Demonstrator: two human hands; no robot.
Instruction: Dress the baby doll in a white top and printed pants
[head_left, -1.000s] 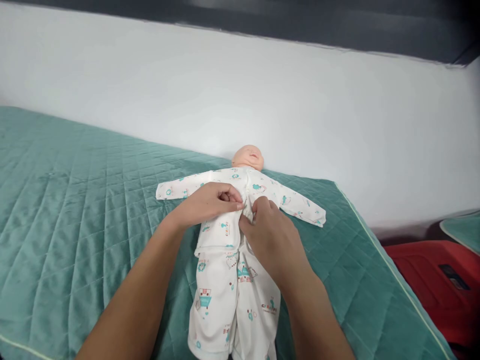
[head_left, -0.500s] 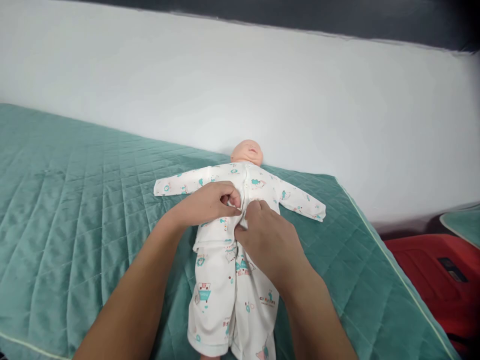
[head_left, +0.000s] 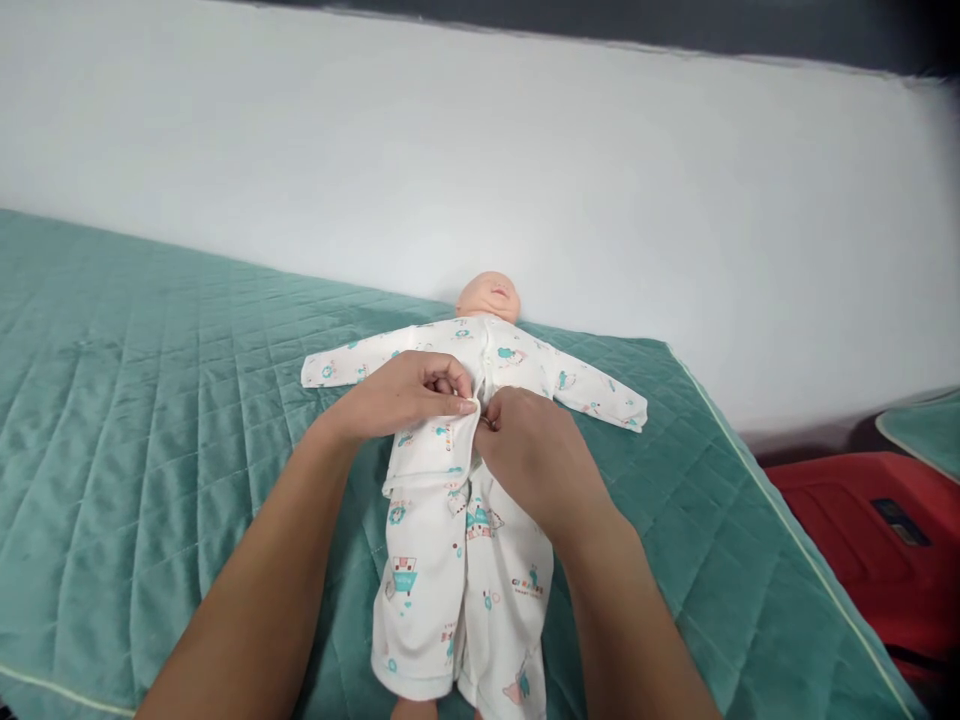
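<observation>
A baby doll [head_left: 489, 296] lies on its back, dressed in a white printed shirt [head_left: 429, 455] and matching pants [head_left: 424, 590]. Both sleeves stretch out to the sides. My left hand [head_left: 409, 392] pinches the shirt's front edge between thumb and fingers, lifting it slightly at the middle of the belly. Right beside it, my right hand [head_left: 525, 440] is closed on the other front edge of the shirt; its fingertips are partly hidden. Above the hands, the front placket runs up to the neck. The doll's feet just show below the pants cuffs.
A green quilted cover [head_left: 187, 450] lies under the doll, with pale piping along its right edge. Behind it rises a white wall [head_left: 480, 150]. A red plastic object [head_left: 847, 530] stands off the right side, near another green padded piece [head_left: 926, 430].
My left hand has pulled the shirt's edge up a little, so a fold now stands out. My right hand stays close beside it. The view has shifted slightly.
</observation>
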